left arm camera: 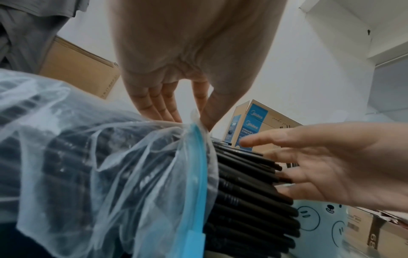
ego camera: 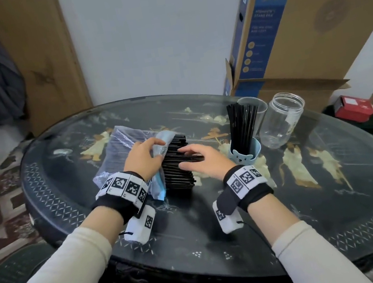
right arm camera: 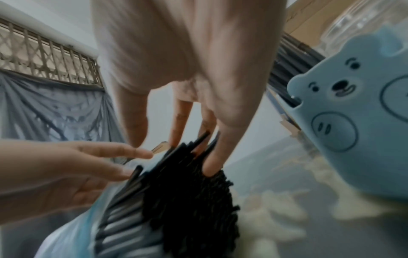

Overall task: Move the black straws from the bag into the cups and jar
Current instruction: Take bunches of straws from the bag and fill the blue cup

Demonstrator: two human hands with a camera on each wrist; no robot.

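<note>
At the middle of the round dark tabletop (ego camera: 314, 206) lies the clear bag (ego camera: 117, 148), its blue-edged mouth turned toward three o'clock, with the black straws (ego camera: 177, 167) sticking out of it in a thick stack. The left hand (ego camera: 142, 157) pinches the bag's mouth; the right hand (ego camera: 198, 161) rests with straight fingers on the straw ends, grasping nothing. Just beside the right hand at three o'clock stands the blue bear cup (ego camera: 246, 153), already full of upright straws, crowding that side. Behind it sit a clear cup (ego camera: 259, 109) and the empty jar (ego camera: 280, 120). Cardboard boxes (ego camera: 308, 22) rise beyond the far rim at one o'clock. The near half of the tabletop lies open.
</note>
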